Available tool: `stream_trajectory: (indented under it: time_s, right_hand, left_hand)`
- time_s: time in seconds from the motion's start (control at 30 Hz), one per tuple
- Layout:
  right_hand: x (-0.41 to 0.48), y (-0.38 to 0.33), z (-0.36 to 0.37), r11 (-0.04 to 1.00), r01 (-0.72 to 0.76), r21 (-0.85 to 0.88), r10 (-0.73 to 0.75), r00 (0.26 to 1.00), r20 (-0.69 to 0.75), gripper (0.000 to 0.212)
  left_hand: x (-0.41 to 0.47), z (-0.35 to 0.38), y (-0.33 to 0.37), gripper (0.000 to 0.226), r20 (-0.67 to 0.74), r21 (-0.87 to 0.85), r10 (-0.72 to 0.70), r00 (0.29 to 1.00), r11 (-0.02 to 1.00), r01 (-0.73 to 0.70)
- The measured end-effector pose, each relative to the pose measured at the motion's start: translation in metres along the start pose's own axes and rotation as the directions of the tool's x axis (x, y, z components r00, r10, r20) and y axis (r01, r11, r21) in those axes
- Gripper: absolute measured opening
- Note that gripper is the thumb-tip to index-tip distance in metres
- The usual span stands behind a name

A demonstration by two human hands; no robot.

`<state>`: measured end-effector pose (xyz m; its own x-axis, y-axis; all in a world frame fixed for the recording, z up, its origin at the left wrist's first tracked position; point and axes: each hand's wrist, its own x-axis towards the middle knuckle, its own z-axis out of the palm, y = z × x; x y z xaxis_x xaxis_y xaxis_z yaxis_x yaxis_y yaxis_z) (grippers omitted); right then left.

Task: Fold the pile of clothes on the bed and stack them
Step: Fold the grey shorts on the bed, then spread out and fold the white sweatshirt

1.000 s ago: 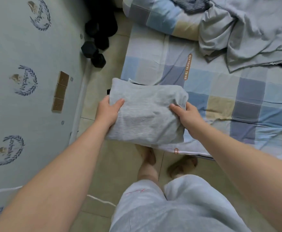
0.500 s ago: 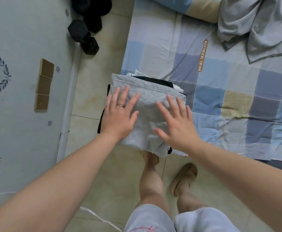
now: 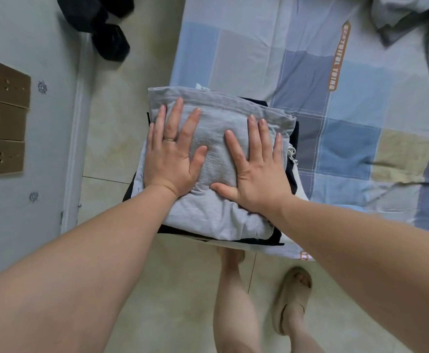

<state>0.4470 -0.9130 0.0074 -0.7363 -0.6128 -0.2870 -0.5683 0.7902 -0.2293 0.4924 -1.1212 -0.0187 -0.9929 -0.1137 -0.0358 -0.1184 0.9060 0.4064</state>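
A folded light-grey garment (image 3: 216, 161) lies on top of a stack of folded clothes (image 3: 291, 174) at the near left corner of the bed (image 3: 348, 149). Black and white layers show under its edges. My left hand (image 3: 172, 159) presses flat on the garment's left half, fingers straight and spread, a ring on one finger. My right hand (image 3: 256, 169) presses flat on its right half, fingers straight. Unfolded grey clothes (image 3: 412, 21) lie crumpled at the bed's far right.
The bed has a blue, grey and beige checked sheet. Black dumbbells (image 3: 109, 39) sit on the tiled floor at the far left by the wall. Wall sockets (image 3: 7, 118) are at left. My legs and a beige slipper (image 3: 292, 301) stand below the stack.
The folded grey garment went from held at its sides to lying on the stack. Both hands have let go and now press flat on top of it. The camera has moved closer.
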Motion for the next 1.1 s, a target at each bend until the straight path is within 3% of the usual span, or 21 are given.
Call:
stream_trajectory:
  time_s: [0.07,0.17,0.33,0.43,0.7,0.87,1.1]
  right_hand:
    - [0.0,0.0,-0.007,1.0,-0.021,0.021,0.019,0.996,0.086,0.105]
    - [0.005,0.004,-0.045,0.997,-0.071,0.029,0.056,0.933,0.356,0.108]
    - [-0.015,0.022,-0.151,0.976,-0.171,0.138,0.066,0.827,0.558,0.089]
    - [-0.059,0.045,-0.222,0.95,-0.245,0.193,0.098,0.822,0.56,0.084]
    - [-0.212,0.13,-0.353,0.901,-0.356,0.246,0.231,0.876,0.422,0.077]
    - [-0.285,0.209,-0.385,0.861,-0.409,0.302,0.309,0.893,0.328,0.076]
    - [-0.363,0.365,-0.414,0.852,-0.396,0.342,0.31,0.908,0.281,0.075]
  left_hand:
    - [-0.001,-0.003,0.005,0.061,0.046,0.029,-0.025,0.999,0.999,0.024]
    - [0.002,-0.024,0.028,0.064,0.175,0.121,-0.182,0.967,0.979,0.163]
    - [0.01,-0.093,0.104,0.067,0.381,0.231,-0.44,0.813,0.897,0.377]
    - [0.006,-0.138,0.161,0.069,0.422,0.163,-0.436,0.795,0.899,0.407]
    - [0.011,-0.196,0.326,0.067,0.445,-0.158,-0.184,0.876,0.947,0.279]
    - [0.032,-0.191,0.424,0.065,0.442,-0.164,-0.068,0.894,0.974,0.155]
    - [0.049,-0.147,0.581,0.064,0.475,-0.135,-0.063,0.878,0.98,0.143]
